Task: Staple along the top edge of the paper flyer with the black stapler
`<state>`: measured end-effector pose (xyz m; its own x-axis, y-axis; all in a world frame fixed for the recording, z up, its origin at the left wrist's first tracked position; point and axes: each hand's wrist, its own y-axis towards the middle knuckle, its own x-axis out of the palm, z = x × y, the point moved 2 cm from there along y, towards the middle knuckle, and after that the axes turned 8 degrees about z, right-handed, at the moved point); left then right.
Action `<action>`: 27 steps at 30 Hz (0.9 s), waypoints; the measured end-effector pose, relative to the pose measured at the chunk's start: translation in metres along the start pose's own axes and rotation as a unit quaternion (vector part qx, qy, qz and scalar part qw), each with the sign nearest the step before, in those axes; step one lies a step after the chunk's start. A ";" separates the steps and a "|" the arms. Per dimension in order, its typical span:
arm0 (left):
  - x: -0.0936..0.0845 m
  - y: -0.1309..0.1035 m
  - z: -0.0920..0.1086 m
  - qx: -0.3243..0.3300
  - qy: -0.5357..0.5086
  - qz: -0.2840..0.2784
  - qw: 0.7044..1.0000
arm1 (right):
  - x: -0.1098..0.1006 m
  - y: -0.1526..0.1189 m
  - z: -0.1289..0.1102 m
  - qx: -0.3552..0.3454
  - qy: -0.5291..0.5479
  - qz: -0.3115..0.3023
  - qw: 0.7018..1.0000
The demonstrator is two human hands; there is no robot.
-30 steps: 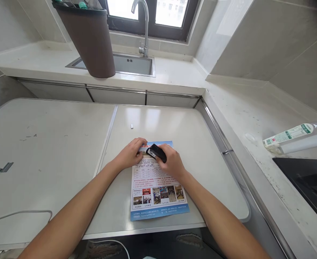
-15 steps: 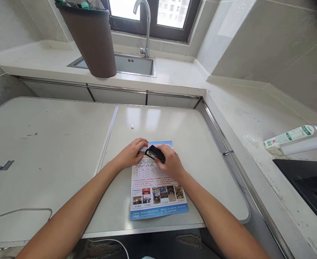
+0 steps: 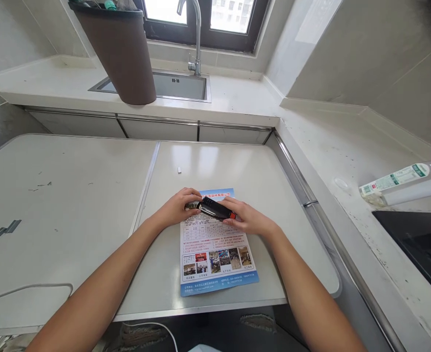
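Observation:
A black stapler-like tool (image 3: 215, 208) with a red part at its right end lies slantwise over the upper part of a printed leaflet (image 3: 215, 239). My right hand (image 3: 247, 216) is closed on its right end. At the tool's left end, my left hand (image 3: 181, 208) pinches a small metallic piece whose exact shape is hard to make out. The leaflet, with blue bands, red text and small photos, lies flat on the white table (image 3: 274, 259).
A small white block (image 3: 179, 170) lies beyond the leaflet. Behind the table, a brown bin (image 3: 127, 58) stands by the sink (image 3: 181, 87). A clear bottle (image 3: 402, 181) lies on the right counter, near a black hob (image 3: 417, 239).
My right hand has shifted right to the tool's end, uncovering more of its body and the red part. More of the leaflet's red heading shows.

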<state>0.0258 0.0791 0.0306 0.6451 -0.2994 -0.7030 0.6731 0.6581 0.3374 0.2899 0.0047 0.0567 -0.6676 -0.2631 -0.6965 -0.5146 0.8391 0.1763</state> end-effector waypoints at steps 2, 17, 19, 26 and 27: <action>-0.001 0.000 0.001 -0.007 -0.006 0.001 1.000 | -0.002 0.000 0.005 -0.015 0.031 0.002 0.999; 0.000 0.001 -0.003 0.017 -0.075 -0.017 0.997 | -0.012 0.000 0.017 -0.005 0.174 -0.033 0.984; -0.001 0.000 -0.002 0.021 -0.072 -0.024 0.997 | -0.012 0.001 0.017 0.002 0.190 -0.036 0.981; 0.000 -0.002 -0.003 0.019 -0.071 -0.021 0.997 | -0.005 0.001 0.015 0.029 0.152 0.005 0.988; 0.000 -0.002 -0.003 0.018 -0.074 -0.020 0.997 | 0.000 0.003 0.014 0.025 0.117 0.024 0.993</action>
<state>0.0236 0.0800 0.0279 0.6616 -0.4259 -0.6171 0.7104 0.6194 0.3341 0.2960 0.0134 0.0474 -0.8007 -0.3200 -0.5064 -0.4551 0.8746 0.1669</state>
